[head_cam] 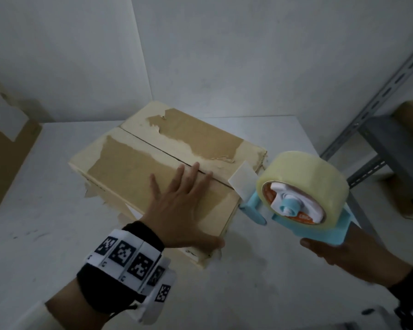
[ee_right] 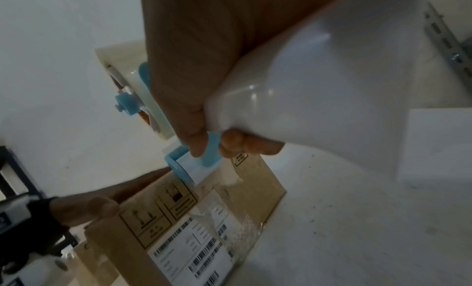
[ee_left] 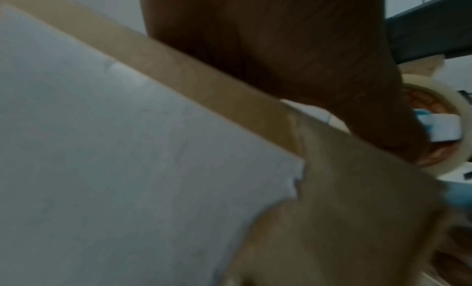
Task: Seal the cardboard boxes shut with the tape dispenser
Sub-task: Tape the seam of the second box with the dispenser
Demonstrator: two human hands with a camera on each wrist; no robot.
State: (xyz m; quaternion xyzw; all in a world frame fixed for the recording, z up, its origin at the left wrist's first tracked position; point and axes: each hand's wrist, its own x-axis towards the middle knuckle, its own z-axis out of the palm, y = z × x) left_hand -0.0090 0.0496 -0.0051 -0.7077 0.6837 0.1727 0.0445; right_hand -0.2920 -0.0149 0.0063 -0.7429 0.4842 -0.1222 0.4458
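The cardboard box is sitting mid-frame on the counter, flaps folded down — their centre seam still bare of fresh tape, so sealing is only beginning. Its contents are hidden. The left hand is pressing flat on top, fingers straight; the right hand, lower right, is gripping the tape dispenser, its loose tape end reaching the box's near edge.
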